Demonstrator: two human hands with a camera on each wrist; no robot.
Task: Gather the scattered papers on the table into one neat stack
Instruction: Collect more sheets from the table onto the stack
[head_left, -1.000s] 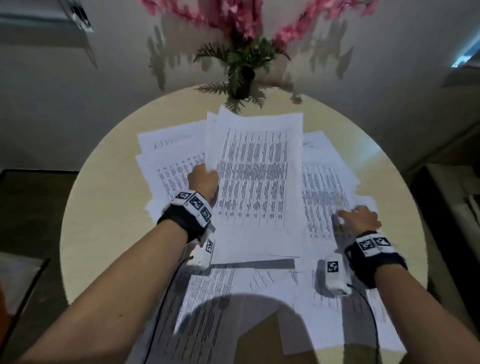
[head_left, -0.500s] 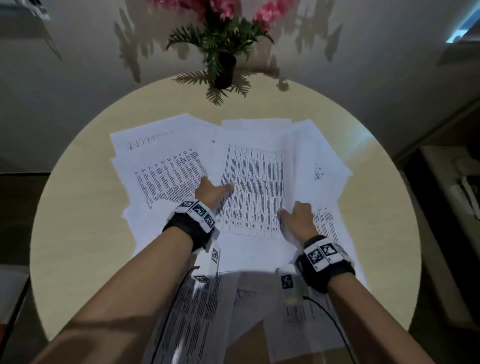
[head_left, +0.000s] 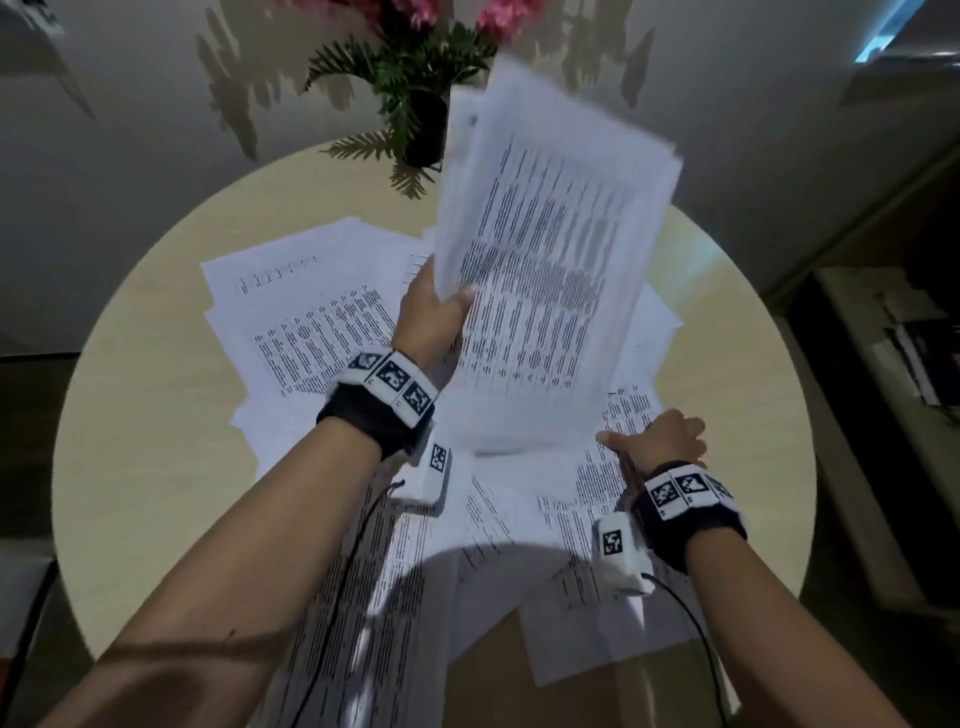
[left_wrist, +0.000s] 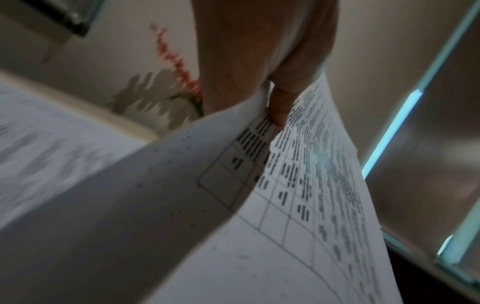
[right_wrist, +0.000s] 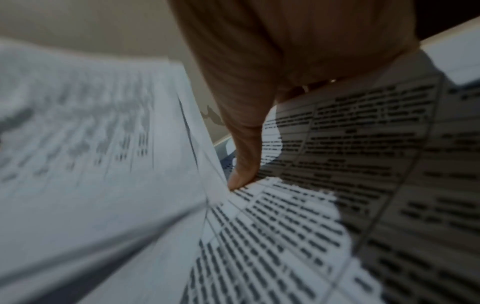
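Left hand (head_left: 434, 317) grips a bundle of printed sheets (head_left: 545, 270) by its left edge, thumb on the front face, fingers hidden behind the paper. The bundle is raised off the round wooden table (head_left: 156, 415), tilted up and away from the wearer; its outline is motion-blurred, so the sheet count cannot be told. The left wrist view shows the thumb (left_wrist: 279, 107) pinching the sheets against the fingers, the printed table grid legible only near the thumb.

Right hand (head_left: 657, 439) sits low at the right of the paper spread. In the right wrist view its thumb (right_wrist: 246, 160) presses on a printed sheet (right_wrist: 298, 236) lying flat, beside the lower edge of the blurred raised paper. The other fingers look curled, but whether they hold anything cannot be made out.

Loose printed papers (head_left: 322, 332) lie overlapped across the table's middle and near side, some running under the forearms and off the frame bottom. A rounded shadow covers the nearest sheets.

A dark vase of pink flowers and green fronds (head_left: 415, 78) stands at the far rim, its right side hidden by the raised bundle, blooms cut off at the top. A shelf (head_left: 904, 364) at right is dim and indistinct.
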